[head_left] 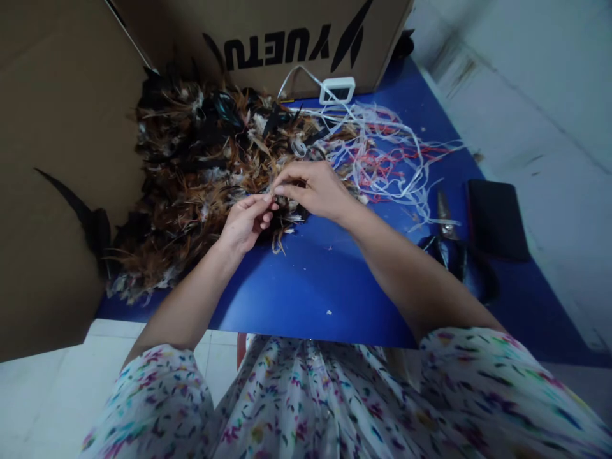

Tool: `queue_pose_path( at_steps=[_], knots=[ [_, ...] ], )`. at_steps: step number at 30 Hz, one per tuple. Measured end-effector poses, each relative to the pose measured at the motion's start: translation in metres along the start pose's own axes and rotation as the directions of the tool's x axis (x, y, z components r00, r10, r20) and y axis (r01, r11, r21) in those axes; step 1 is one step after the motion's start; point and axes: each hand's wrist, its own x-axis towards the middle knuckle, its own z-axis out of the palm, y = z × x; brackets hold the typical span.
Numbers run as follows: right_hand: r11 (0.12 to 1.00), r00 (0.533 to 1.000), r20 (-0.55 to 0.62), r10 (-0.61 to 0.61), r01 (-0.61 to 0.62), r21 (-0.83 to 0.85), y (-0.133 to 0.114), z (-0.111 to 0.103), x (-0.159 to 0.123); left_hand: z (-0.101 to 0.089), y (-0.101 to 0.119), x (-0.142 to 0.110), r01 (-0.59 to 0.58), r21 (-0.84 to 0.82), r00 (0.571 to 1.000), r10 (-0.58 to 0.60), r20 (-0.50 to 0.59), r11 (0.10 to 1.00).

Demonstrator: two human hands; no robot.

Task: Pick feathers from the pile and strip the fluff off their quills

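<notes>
My left hand and my right hand meet at the near edge of a large heap of brown, black and white feathers. Thumb and forefinger are pinched on both hands, the fingertips almost touching. Whatever lies between them is too small and too dark against the feathers to name. Just below the hands, a few loose feather wisps rest on the blue table. Beyond my right hand, a tangle of white and red plastic strips spreads to the right.
Scissors and a dark flat pad lie on the right. A small white device with a dark screen stands at the back, before a cardboard box with upside-down lettering. Another cardboard panel borders the left side.
</notes>
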Motion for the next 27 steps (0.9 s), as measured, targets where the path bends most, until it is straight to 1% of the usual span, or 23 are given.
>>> queue_pose_path(
  at_steps=[4,8,12,15,17,19,22,24,27],
  knots=[
    [0.996,0.997,-0.069,0.036,-0.031,0.080,-0.003,-0.007,0.002,0.000,0.001,0.000,-0.049,0.055,0.999,0.050,-0.018,0.997],
    [0.992,0.984,-0.170,0.045,-0.024,0.125,-0.007,-0.024,0.003,-0.003,0.000,0.002,-0.090,0.049,0.996,0.091,-0.021,0.995],
    [0.987,0.961,-0.249,0.121,-0.089,0.137,-0.009,-0.040,0.002,-0.004,0.000,0.004,-0.118,0.020,0.992,0.118,-0.042,0.993],
    [0.981,0.948,-0.258,0.185,-0.162,0.106,-0.008,-0.045,-0.001,-0.005,0.002,0.003,-0.138,0.003,0.989,0.138,-0.052,0.990],
    [0.976,0.951,-0.221,0.219,-0.212,0.056,-0.003,-0.046,-0.006,-0.005,0.004,0.003,-0.146,-0.009,0.988,0.145,-0.048,0.989],
    [0.970,0.960,-0.148,0.237,-0.242,-0.023,0.006,-0.046,-0.016,-0.004,0.004,0.002,-0.153,-0.018,0.987,0.152,-0.044,0.988],
    [0.942,0.970,-0.040,0.238,-0.241,-0.233,0.024,-0.049,-0.037,-0.003,0.004,0.002,-0.165,-0.020,0.986,0.165,-0.033,0.986],
    [0.896,0.970,-0.014,0.243,-0.230,-0.381,0.034,-0.050,-0.050,-0.002,0.003,0.002,-0.170,-0.017,0.985,0.170,-0.026,0.985],
    [0.782,0.953,0.001,0.302,-0.247,-0.572,0.041,-0.047,-0.063,-0.001,0.002,0.002,-0.169,-0.014,0.985,0.169,-0.022,0.985]
  ],
)
